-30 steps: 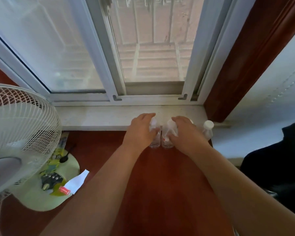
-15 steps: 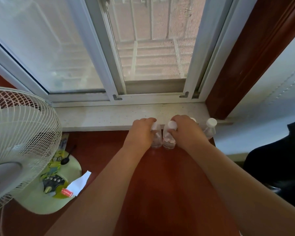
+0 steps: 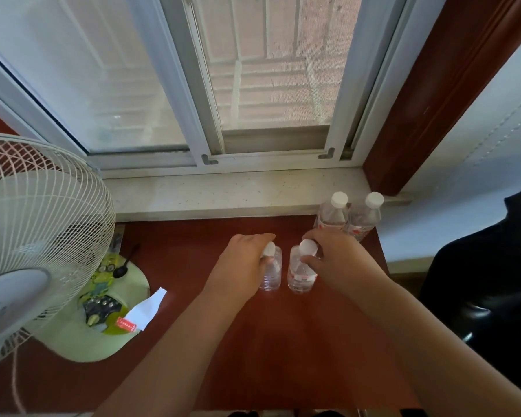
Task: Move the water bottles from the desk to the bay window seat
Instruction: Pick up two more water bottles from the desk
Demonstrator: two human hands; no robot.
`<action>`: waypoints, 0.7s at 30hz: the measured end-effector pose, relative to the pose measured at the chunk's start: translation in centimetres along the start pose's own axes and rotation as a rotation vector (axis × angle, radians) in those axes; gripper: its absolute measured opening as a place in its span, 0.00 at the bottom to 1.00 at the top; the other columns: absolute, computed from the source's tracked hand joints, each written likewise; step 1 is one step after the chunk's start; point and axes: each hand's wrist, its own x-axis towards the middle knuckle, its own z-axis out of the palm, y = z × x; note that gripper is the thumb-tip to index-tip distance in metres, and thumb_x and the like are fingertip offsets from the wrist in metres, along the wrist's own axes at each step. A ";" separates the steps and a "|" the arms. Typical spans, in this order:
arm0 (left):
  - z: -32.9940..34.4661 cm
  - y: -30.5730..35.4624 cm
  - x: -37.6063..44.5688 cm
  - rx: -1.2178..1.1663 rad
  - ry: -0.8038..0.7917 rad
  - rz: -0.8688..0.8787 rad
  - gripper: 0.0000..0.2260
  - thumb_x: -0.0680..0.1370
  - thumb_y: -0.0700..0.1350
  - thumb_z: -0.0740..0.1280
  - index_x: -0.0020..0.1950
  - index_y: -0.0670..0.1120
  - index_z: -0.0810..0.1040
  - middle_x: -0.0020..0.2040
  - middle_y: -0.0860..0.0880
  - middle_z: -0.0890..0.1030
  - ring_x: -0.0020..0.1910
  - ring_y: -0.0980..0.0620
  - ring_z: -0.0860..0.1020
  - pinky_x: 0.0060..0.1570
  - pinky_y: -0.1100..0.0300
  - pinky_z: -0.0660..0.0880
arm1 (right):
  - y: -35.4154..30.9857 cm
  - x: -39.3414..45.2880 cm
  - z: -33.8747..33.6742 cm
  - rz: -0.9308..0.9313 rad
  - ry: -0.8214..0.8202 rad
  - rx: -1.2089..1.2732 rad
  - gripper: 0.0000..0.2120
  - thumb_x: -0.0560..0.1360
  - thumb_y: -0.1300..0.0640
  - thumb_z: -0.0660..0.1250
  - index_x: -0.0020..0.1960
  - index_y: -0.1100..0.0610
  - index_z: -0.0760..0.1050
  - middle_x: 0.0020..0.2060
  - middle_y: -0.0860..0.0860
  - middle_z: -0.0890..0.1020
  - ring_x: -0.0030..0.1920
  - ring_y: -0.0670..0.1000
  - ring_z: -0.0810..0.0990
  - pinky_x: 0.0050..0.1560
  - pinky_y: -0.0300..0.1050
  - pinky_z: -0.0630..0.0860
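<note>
1. Nearest the bottom of the frame, my two forearms reach up over the red-brown desk [image 3: 283,341]; from here I count four water bottles in all.
2. At mid-frame my left hand [image 3: 241,263] has its fingers curled round the neck of the left bottle [image 3: 272,273], just under its white cap. The bottle stands upright, its base apparently on the desk.
3. Just beside it, my right hand [image 3: 340,260] pinches the neck of the right bottle [image 3: 300,275] the same way, thumb below the cap. The two bottles are close together but not touching.
4. Left of these, the white fan [image 3: 33,236] and its pale green base [image 3: 82,335] fill the left side, with a white paper slip [image 3: 146,308] on the base.
5. Farther up, at the right, two more bottles [image 3: 348,218] stand side by side at the desk's far edge, against the stone sill [image 3: 217,194].
6. I judge the task barely begun: all four bottles look to be on the desk, none clearly on the window seat, so both held bottles and the far pair have yet to go over.
</note>
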 end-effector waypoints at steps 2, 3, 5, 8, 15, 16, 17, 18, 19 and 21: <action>0.2 -0.2 -0.9 0.001 0.002 -0.003 0.22 0.83 0.46 0.66 0.77 0.52 0.71 0.72 0.54 0.77 0.72 0.53 0.68 0.69 0.59 0.66 | 0.1 -0.6 0.6 -0.004 -0.009 0.000 0.15 0.76 0.51 0.73 0.62 0.49 0.78 0.55 0.46 0.81 0.55 0.49 0.79 0.57 0.45 0.75; 0.3 -0.2 -1.3 0.001 0.002 -0.001 0.22 0.83 0.46 0.66 0.78 0.52 0.70 0.72 0.54 0.76 0.72 0.53 0.68 0.69 0.59 0.67 | 0.1 -0.9 0.9 -0.008 -0.014 0.001 0.15 0.76 0.52 0.73 0.62 0.49 0.78 0.55 0.46 0.80 0.55 0.49 0.79 0.56 0.45 0.75; 0.5 -0.1 -1.9 0.004 -0.004 0.007 0.22 0.83 0.47 0.65 0.78 0.52 0.69 0.72 0.54 0.76 0.71 0.53 0.67 0.69 0.60 0.67 | 0.1 -1.4 1.3 -0.009 -0.016 0.001 0.15 0.76 0.51 0.73 0.62 0.49 0.78 0.56 0.46 0.79 0.55 0.49 0.78 0.56 0.44 0.74; 0.7 0.1 -2.8 -0.011 -0.006 0.013 0.22 0.84 0.47 0.64 0.79 0.53 0.68 0.72 0.55 0.76 0.71 0.54 0.67 0.66 0.64 0.65 | 0.0 -1.9 1.7 -0.007 -0.022 0.000 0.15 0.76 0.51 0.73 0.62 0.49 0.78 0.56 0.46 0.79 0.56 0.49 0.78 0.56 0.44 0.74; 1.5 -0.1 -4.0 -0.052 -0.028 0.038 0.22 0.83 0.49 0.66 0.77 0.54 0.70 0.71 0.58 0.76 0.69 0.55 0.68 0.63 0.69 0.61 | 0.5 -2.1 2.6 -0.047 -0.002 0.031 0.16 0.74 0.50 0.74 0.60 0.46 0.76 0.54 0.43 0.77 0.55 0.46 0.76 0.55 0.43 0.75; 1.6 -0.2 -4.0 -0.053 -0.024 0.043 0.21 0.83 0.49 0.66 0.77 0.55 0.71 0.70 0.58 0.76 0.69 0.55 0.68 0.63 0.69 0.61 | 0.6 -2.2 2.7 -0.049 0.002 0.041 0.15 0.74 0.50 0.74 0.59 0.46 0.76 0.54 0.42 0.77 0.55 0.46 0.76 0.55 0.43 0.75; 1.6 -0.3 -4.1 -0.058 -0.021 0.043 0.21 0.82 0.49 0.67 0.76 0.55 0.71 0.70 0.59 0.76 0.69 0.55 0.69 0.63 0.68 0.62 | 0.8 -2.3 2.8 -0.048 0.009 0.054 0.15 0.74 0.50 0.74 0.59 0.45 0.75 0.54 0.42 0.77 0.55 0.46 0.76 0.55 0.43 0.75; 1.7 -0.5 -4.2 -0.064 -0.015 0.042 0.21 0.82 0.49 0.68 0.75 0.55 0.72 0.70 0.58 0.76 0.69 0.55 0.69 0.63 0.68 0.62 | 0.9 -2.4 2.8 -0.044 0.017 0.065 0.15 0.73 0.50 0.73 0.59 0.45 0.75 0.54 0.41 0.77 0.55 0.45 0.75 0.55 0.42 0.74; 1.7 -0.6 -4.3 -0.070 -0.010 0.042 0.21 0.81 0.50 0.68 0.75 0.55 0.73 0.69 0.58 0.77 0.68 0.55 0.70 0.64 0.67 0.63 | 1.1 -2.5 2.8 -0.041 0.022 0.073 0.16 0.73 0.51 0.73 0.59 0.45 0.75 0.54 0.41 0.76 0.55 0.45 0.75 0.54 0.41 0.73; 1.7 -0.9 -4.6 -0.084 0.004 0.037 0.21 0.80 0.50 0.70 0.73 0.55 0.75 0.68 0.57 0.77 0.68 0.55 0.70 0.64 0.65 0.66 | 1.4 -2.6 2.8 -0.035 0.026 0.086 0.16 0.73 0.50 0.73 0.59 0.44 0.75 0.54 0.40 0.77 0.54 0.44 0.75 0.53 0.39 0.73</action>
